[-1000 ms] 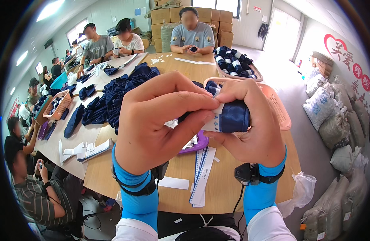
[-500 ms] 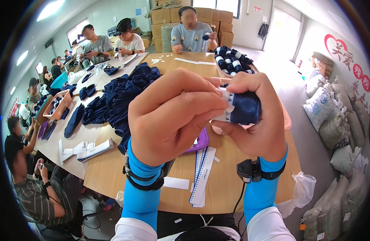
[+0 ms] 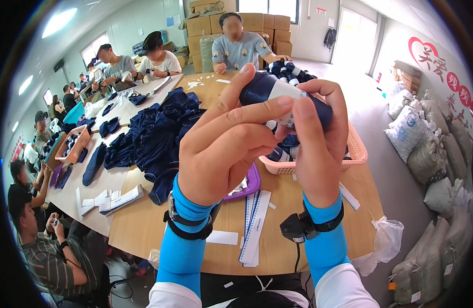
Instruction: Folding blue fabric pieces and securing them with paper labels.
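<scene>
A rolled navy cloth bundle [image 3: 256,88] with a white paper band [image 3: 283,92] round its middle is raised above the table between both hands. My left hand [image 3: 218,146] has its thumb at the bundle's left end and its fingers pressed against the band. Around the right end, my right hand [image 3: 322,138] is closed, thumb lying on the near side by the band. Below and behind the hands, a peach plastic basket [image 3: 358,151] holds several similar banded bundles, partly hidden by my right hand. A purple tray [image 3: 254,180] with small white pieces shows beside my left wrist.
Printed paper strips [image 3: 254,226] lie near the front edge. A heap of navy cloth pieces [image 3: 159,131] covers the table's left side. Across the table, a person [image 3: 240,46] reaches to another pile of bundles [image 3: 293,72]. Sacks [image 3: 426,154] line the right wall.
The bundle has turned and moved up, now showing navy at both ends of the band. My left fingers have spread along it. The person opposite has reached toward the far pile.
</scene>
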`<state>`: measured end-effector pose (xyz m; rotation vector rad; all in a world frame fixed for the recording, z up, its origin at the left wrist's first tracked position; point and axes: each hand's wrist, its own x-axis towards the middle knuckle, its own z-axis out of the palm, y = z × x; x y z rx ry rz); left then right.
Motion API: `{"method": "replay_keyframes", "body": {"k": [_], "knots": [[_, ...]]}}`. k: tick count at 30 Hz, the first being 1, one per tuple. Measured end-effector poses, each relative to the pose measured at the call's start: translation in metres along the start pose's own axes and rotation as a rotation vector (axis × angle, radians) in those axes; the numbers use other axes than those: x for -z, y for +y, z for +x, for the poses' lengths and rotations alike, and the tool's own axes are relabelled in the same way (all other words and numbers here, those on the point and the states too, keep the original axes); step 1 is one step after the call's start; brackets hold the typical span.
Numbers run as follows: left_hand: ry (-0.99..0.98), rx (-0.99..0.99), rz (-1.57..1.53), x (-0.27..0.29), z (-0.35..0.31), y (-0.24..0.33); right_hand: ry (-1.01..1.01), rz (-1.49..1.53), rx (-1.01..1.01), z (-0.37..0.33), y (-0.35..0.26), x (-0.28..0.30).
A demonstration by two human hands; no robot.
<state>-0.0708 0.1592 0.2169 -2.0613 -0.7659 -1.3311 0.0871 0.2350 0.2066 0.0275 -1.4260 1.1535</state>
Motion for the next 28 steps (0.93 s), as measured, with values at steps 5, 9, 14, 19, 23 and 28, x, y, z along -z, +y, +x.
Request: {"method": "replay_keyframes", "body": {"k": [5, 9, 14, 19, 23, 28], "knots": [[-0.022, 0.33, -0.234, 0.001, -0.011, -0.014, 0.07, -0.127, -0.382, 0.015, 0.012, 0.018], [-0.302, 0.915, -0.046, 0.018, -0.025, -0.025, -0.128, -0.835, -0.371, 0.026, 0.035, 0.077], [-0.765, 1.268, 0.141, 0.022, -0.058, -0.051, -0.093, -1.153, -0.411, 0.026, -0.001, 0.104], [-0.78, 1.081, 0.279, 0.009, -0.073, -0.067, 0.089, -1.387, -0.153, 0.034, 0.021, 0.14], [-0.486, 0.792, 0.119, 0.027, -0.055, -0.048, -0.243, -1.306, -0.305, 0.025, 0.001, 0.124], [-0.209, 0.799, -0.381, 0.036, -0.019, -0.004, -0.228, -0.292, -0.118, 0.025, -0.028, 0.068]]}}
